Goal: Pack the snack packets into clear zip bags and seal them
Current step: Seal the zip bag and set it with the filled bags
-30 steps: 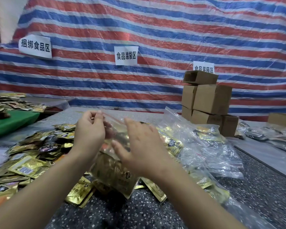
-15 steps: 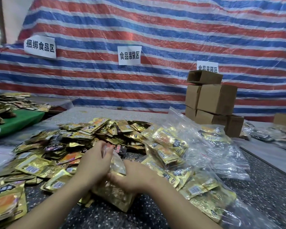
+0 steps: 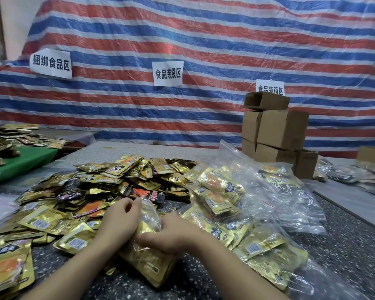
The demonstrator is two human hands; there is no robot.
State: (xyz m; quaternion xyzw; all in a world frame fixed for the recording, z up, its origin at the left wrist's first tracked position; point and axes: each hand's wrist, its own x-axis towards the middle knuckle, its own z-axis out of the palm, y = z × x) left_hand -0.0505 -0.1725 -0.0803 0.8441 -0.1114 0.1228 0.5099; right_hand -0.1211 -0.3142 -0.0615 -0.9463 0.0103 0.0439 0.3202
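Note:
A clear zip bag [image 3: 149, 258] filled with gold snack packets lies on the speckled table in front of me. My left hand [image 3: 117, 221] pinches the bag's crumpled top edge. My right hand [image 3: 167, 234] curls around the bag just below that, pressing it down onto the table. A big heap of loose gold and black snack packets [image 3: 108, 185] spreads behind and to the left of my hands. Several filled clear bags [image 3: 221, 191] pile up on the right.
Stacked cardboard boxes [image 3: 275, 131] stand at the back right against a striped red, white and blue tarp with paper signs. A green-topped table [image 3: 26, 156] with more packets is at the left. More bagged goods [image 3: 351, 176] lie on a grey surface at far right.
My hands dropped from chest height down to the table, bringing the filled bag with them. They drew closer together on the bag's top.

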